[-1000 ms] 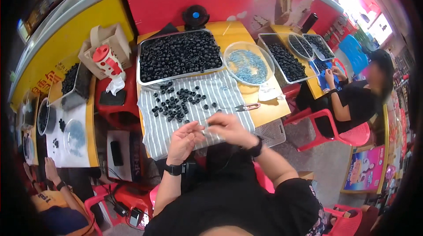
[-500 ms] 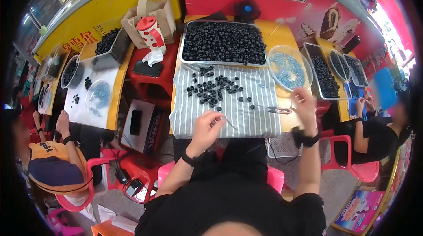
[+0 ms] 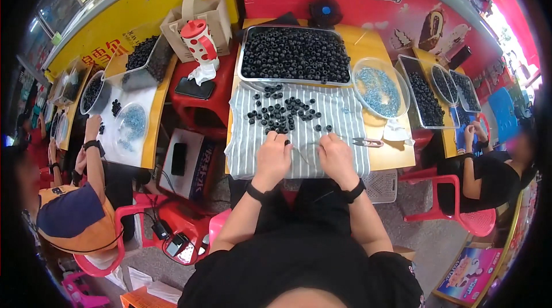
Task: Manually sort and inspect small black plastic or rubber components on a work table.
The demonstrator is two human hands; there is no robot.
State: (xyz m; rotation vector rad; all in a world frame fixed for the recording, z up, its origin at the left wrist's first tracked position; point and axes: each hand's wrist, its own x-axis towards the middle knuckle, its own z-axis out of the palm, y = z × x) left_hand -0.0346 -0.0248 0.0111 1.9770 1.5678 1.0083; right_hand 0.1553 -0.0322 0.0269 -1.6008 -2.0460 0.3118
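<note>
Over the near part of a grey-and-white striped cloth (image 3: 244, 155), my left hand (image 3: 273, 157) has its fingers closed, with a black bead-like ring at the fingertips. A thin dark rod-like thing shows faintly beside these fingers. My right hand (image 3: 338, 159) is at the same height to the right, fingers bent together; what they hold, if anything, is hidden. Several loose black rings (image 3: 278, 113) lie scattered just beyond both hands. Small thread snips (image 3: 368, 142) lie right of my right hand. A round clear bowl (image 3: 406, 98) holds tiny blue transparent pieces.
A clear tray (image 3: 239, 58) full of black rings stands behind the cloth. White tissue (image 3: 397, 131) lies near the bowl. A red stool (image 3: 192, 106) at left bears a phone, a dotted cup and a paper bag. People work at tables on both sides.
My right hand has come left and down from beside the bowl of blue pieces to the cloth, near my left hand. The left hand has turned slightly toward the loose rings.
</note>
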